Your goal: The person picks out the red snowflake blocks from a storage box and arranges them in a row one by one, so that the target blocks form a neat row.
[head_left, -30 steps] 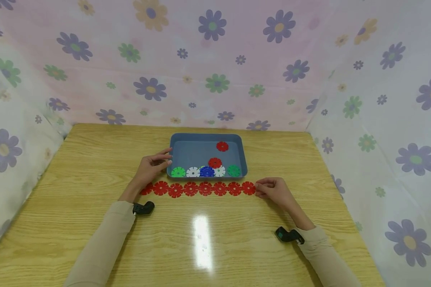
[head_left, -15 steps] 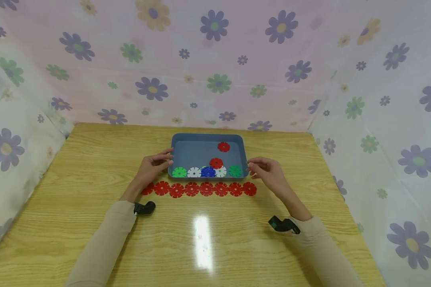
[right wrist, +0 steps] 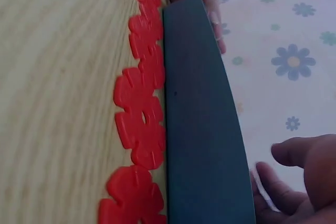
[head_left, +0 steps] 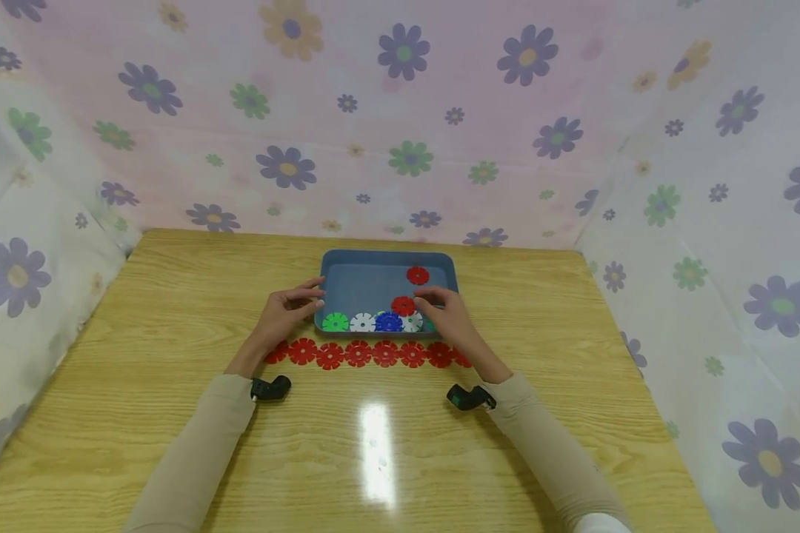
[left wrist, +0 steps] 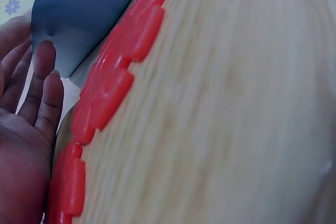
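A blue-grey tray (head_left: 356, 285) holds several flower-shaped plastic discs: a light green disc (head_left: 335, 322), a white disc (head_left: 363, 323), a blue disc (head_left: 389, 322) and two red ones. My left hand (head_left: 276, 318) rests its fingertips against the tray's left end, fingers fairly straight. Over the tray's front right part reaches my right hand (head_left: 452, 320), fingertips beside a red disc (head_left: 403, 306); in the right wrist view its thumb and fingers (right wrist: 270, 179) stand apart. A row of linked red discs (head_left: 358, 354) lies along the tray's front, its right end partly hidden by my right wrist.
The tray stands on a wood-grain table (head_left: 273, 459), towards its back edge. Flower-printed cloth (head_left: 410, 200) hangs behind the table and at both sides. A second red disc (head_left: 418, 275) lies at the back right of the tray.
My right hand has left the right end of the red row, passed the tray's right wall and moved left over the tray. My left hand has stayed at the tray's left end.
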Demonstrator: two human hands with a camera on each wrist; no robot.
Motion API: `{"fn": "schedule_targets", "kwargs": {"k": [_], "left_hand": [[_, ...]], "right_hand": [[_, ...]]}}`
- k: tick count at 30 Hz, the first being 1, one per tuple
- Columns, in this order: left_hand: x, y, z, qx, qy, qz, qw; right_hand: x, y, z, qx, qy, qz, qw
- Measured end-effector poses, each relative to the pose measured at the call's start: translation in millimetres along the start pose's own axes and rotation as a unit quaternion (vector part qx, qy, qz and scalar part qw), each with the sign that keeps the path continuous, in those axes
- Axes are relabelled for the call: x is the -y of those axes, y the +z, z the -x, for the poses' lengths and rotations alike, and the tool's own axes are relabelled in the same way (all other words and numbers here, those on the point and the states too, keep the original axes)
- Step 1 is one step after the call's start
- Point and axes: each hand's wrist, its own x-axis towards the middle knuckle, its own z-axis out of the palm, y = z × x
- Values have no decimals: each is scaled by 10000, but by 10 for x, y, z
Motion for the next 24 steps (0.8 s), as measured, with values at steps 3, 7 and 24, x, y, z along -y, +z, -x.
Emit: {"fn": "schedule_targets", "kwargs": {"k": [3,7,24], "left_hand": [[-1,1,7,-13,1,15,10000],[-15,6,7,-16,-13,21,10000],[-17,3,5,85,46,161,9998]], "right_hand": [[-177,58,-149,81,307,213,9993],[-338,135,-288,114,509,699,9962],[-330,194,-349,44,687,779,9946]]}}
